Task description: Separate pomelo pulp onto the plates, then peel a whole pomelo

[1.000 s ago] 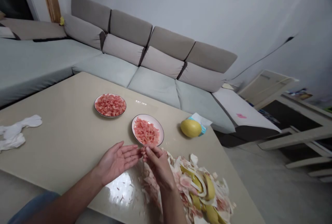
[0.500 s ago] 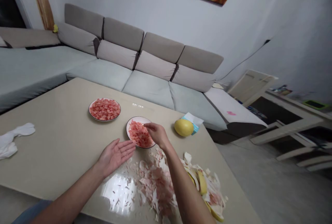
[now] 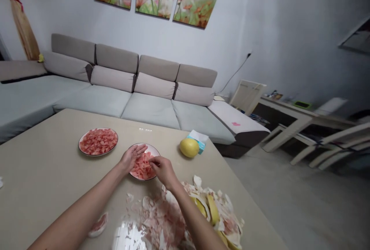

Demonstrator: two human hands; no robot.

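Note:
My left hand (image 3: 133, 159) is open, fingers stretched out flat above the left side of the nearer plate (image 3: 153, 150). Pink pomelo pulp (image 3: 142, 168) lies heaped in that plate. Over the plate's right side, my right hand (image 3: 163, 170) has its fingertips pinched together near the pulp; whatever they hold is too small to make out. Below my hands spreads a pile of pomelo peel and membrane scraps (image 3: 164, 215), partly hidden by my right forearm. A pomelo segment (image 3: 98, 225) rests beside my left forearm.
A fuller plate of pulp (image 3: 98, 142) stands at the left on the table (image 3: 52, 173). Toward the right edge, a whole yellow pomelo (image 3: 189, 147) sits against a blue tissue pack (image 3: 199, 139). A grey sofa (image 3: 150, 107) runs behind the table.
My left hand has moved from the plate's lower left to over its left side. My right hand stays at the plate's right, now pinching lower. The view has tilted up and turned right.

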